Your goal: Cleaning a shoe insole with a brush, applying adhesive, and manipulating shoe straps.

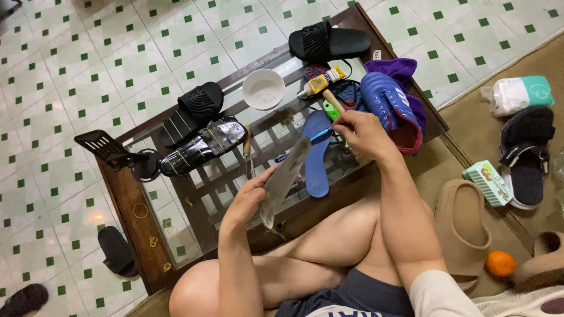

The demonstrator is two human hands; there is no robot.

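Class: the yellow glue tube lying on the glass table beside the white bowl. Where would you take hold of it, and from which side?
Grip the glue tube across its flat yellow middle, coming from above. It lies on its side, its cap end toward the white bowl.

Right hand (359,130) hides the far end of the thin blue tool (321,134); beside it, the grey insole (282,181) blurs.

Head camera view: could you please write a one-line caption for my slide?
Left hand holds a grey shoe insole while right hand applies a thin blue tool above a glass-topped wooden table.
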